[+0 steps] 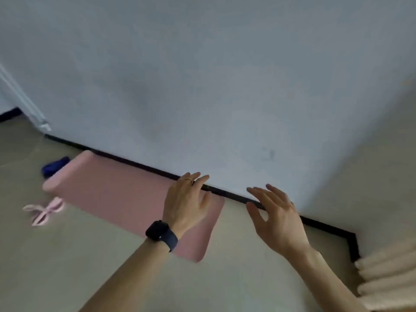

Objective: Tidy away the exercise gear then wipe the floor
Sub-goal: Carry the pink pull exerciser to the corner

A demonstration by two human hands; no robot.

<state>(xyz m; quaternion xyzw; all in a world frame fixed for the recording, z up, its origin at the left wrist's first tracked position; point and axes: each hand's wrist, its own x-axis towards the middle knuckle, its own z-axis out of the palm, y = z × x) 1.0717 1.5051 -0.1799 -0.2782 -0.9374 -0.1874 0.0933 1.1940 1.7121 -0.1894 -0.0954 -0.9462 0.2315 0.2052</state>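
A pink exercise mat (126, 194) lies flat on the beige floor along the wall, its far left end curled up. My left hand (186, 199), with a ring and a dark watch on the wrist, hovers over the mat's right end with its fingers spread. To the right of the mat, my right hand (274, 217) is held open above the bare floor. A pink figure-eight resistance band (44, 211) lies left of the mat. A dark blue object (55, 165) sits on the floor behind the mat's rolled end. The whole frame is blurred.
A pale wall (202, 86) with a black skirting board (315, 221) runs diagonally behind the mat and turns a corner at the right. A cream ribbed fabric (387, 278) sits at the bottom right. A white door frame (24, 102) stands at the far left.
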